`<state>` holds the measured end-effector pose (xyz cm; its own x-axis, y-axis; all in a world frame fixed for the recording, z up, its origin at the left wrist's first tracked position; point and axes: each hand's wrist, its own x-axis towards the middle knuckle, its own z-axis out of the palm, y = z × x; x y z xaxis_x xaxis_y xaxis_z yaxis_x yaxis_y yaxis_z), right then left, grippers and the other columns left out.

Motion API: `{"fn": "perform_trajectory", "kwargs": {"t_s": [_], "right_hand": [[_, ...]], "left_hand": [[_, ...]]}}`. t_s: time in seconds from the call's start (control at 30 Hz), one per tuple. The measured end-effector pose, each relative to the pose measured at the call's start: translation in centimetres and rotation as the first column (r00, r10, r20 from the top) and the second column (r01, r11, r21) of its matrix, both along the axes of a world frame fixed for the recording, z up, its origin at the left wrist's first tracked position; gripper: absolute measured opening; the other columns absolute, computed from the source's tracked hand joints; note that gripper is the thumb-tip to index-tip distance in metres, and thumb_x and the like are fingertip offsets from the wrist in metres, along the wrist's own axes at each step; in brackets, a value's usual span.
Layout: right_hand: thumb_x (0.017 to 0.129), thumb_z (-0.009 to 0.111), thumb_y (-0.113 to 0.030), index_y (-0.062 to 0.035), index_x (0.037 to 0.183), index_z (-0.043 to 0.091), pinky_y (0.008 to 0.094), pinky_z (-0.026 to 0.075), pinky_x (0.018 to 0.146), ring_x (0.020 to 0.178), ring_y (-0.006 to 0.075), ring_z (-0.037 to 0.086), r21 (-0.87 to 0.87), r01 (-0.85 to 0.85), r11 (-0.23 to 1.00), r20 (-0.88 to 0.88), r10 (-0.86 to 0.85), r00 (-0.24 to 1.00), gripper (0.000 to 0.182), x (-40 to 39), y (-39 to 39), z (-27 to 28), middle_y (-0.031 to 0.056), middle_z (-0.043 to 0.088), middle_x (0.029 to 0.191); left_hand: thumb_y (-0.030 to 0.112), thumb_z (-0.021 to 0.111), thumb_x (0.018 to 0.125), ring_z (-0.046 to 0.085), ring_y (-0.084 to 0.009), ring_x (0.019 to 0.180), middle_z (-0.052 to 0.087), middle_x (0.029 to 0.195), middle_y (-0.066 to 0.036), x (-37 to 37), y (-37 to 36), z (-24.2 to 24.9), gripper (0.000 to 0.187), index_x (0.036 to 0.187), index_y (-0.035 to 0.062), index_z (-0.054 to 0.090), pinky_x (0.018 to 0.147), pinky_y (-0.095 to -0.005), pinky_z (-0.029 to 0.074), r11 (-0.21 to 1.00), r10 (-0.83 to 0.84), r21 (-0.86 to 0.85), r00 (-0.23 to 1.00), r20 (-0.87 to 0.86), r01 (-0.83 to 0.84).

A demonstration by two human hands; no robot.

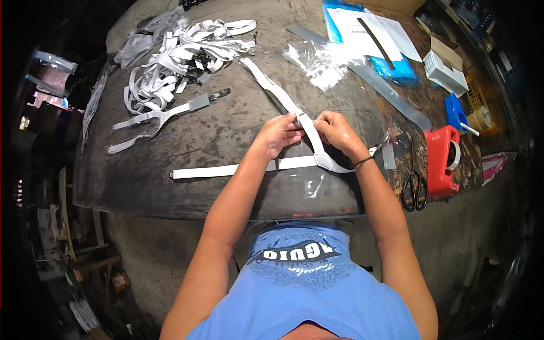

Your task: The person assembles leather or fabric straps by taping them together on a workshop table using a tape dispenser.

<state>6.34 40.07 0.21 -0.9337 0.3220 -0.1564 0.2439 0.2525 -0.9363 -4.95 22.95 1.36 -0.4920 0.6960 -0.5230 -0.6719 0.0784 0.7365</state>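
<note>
A white strap [309,131] with a Y-shaped joint lies across the dark table, one arm reaching up and away, another stretching left. My left hand [280,135] is closed on the strap's upright part from the left, near a small buckle. On the other side, my right hand [335,130] has its fingers pinched together at the same part; what they hold is too small to make out. Further left lies another white forked strap [164,115] with a grey tab and a dark end.
A heap of white straps [161,73] fills the back left. Clear plastic bags [326,62] and papers [368,34] lie at the back. To the right are a red tape dispenser [441,161], black scissors [415,191], an open white box [446,69] and a grey strip [391,96].
</note>
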Motion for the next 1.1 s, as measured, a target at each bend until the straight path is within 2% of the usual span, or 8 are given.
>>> {"fn": "perform_trajectory", "kwargs": {"t_s": [0.1,0.2,0.4,0.5,0.63,0.77,1.0,1.1], "right_hand": [[0.083,0.057,-0.018,-0.0007,0.08,0.058,0.0281,0.043,0.055,0.061,0.0117,0.054,-0.078,0.007,0.997,-0.015,-0.009,1.0,0.018,0.2,-0.5,0.3,0.0036,0.058,0.065],[0.085,0.053,-0.016,-0.0047,0.073,0.052,0.0251,0.037,0.048,0.054,0.0078,0.047,-0.283,0.045,0.958,0.013,-0.043,0.999,0.016,0.8,-0.9,1.1,0.0,0.051,0.061],[0.087,0.057,-0.013,-0.0079,0.075,0.052,0.0212,0.039,0.05,0.056,0.0052,0.049,-0.194,0.006,0.981,-0.012,-0.009,1.0,0.014,1.4,-1.4,1.4,-0.003,0.052,0.065],[0.084,0.055,-0.015,-0.0032,0.072,0.052,0.0283,0.039,0.047,0.053,0.008,0.048,-0.11,0.058,0.992,-0.04,-0.062,0.997,0.017,1.6,-1.6,1.1,0.0003,0.051,0.06],[0.082,0.055,-0.019,0.0038,0.08,0.057,0.0358,0.046,0.064,0.068,0.0198,0.058,0.022,0.114,0.993,0.048,-0.115,0.992,0.023,1.8,-1.7,1.2,0.0163,0.057,0.067],[0.08,0.055,-0.016,0.0033,0.081,0.056,0.0357,0.047,0.066,0.068,0.0218,0.059,0.048,0.133,0.99,0.09,-0.137,0.987,0.019,1.9,-1.7,1.5,0.0187,0.057,0.068],[0.083,0.056,-0.008,-0.0017,0.072,0.053,0.0278,0.045,0.046,0.05,0.0124,0.059,-0.247,0.145,0.958,0.091,-0.126,0.988,0.013,2.0,-0.9,1.1,0.0058,0.058,0.058],[0.086,0.055,-0.009,-0.0009,0.076,0.056,0.0267,0.045,0.045,0.05,0.0114,0.058,-0.307,0.14,0.941,0.067,-0.125,0.99,0.014,2.2,-0.9,0.5,0.006,0.06,0.059]], "left_hand": [[0.037,0.062,0.094,0.061,-0.0264,0.098,0.06,0.11,-0.015,-3.0,0.5,-0.6,0.04,0.116,0.0047,0.055,0.087,-0.0398,0.052,0.979,0.191,-0.066,0.981,-0.008,-0.192],[0.038,0.066,0.091,0.052,-0.0356,0.119,0.044,0.135,-0.025,-7.4,1.8,-1.0,0.052,0.126,0.0022,0.049,0.092,-0.0477,0.051,0.936,0.333,0.105,0.942,0.042,-0.336],[0.028,0.062,0.094,0.061,-0.0335,0.106,0.063,0.115,-0.017,-16.4,4.4,-2.7,0.038,0.121,0.0035,0.052,0.09,-0.0511,0.051,0.869,0.418,0.242,0.902,0.108,-0.431],[0.018,0.056,0.095,0.062,-0.0309,0.105,0.064,0.11,-0.013,-19.9,5.0,-2.3,0.027,0.117,0.0024,0.055,0.089,-0.0481,0.051,0.872,0.405,0.274,0.912,0.065,-0.406],[0.002,0.048,0.095,0.066,-0.0328,0.092,0.064,0.102,-0.015,-24.3,5.6,-0.9,0.02,0.114,0.0002,0.053,0.082,-0.0483,0.056,0.778,0.474,0.42,0.875,0.096,-0.467],[0.008,0.054,0.095,0.065,-0.0327,0.095,0.063,0.102,-0.019,-26.4,5.9,0.9,0.023,0.116,-0.0013,0.05,0.084,-0.0451,0.056,0.76,0.604,0.323,0.796,-0.034,-0.563],[0.016,0.056,0.097,0.07,-0.0233,0.073,0.068,0.1,-0.014,-31.0,4.3,4.5,0.024,0.114,0.0009,0.054,0.053,-0.028,0.055,0.845,0.494,0.059,0.734,-0.466,-0.532],[0.036,0.062,0.094,0.063,-0.0284,0.106,0.062,0.12,-0.018,-32.7,4.1,3.9,0.05,0.126,-0.0014,0.052,0.078,-0.0399,0.054,0.8,0.319,-0.129,0.597,-0.736,-0.586]]}}
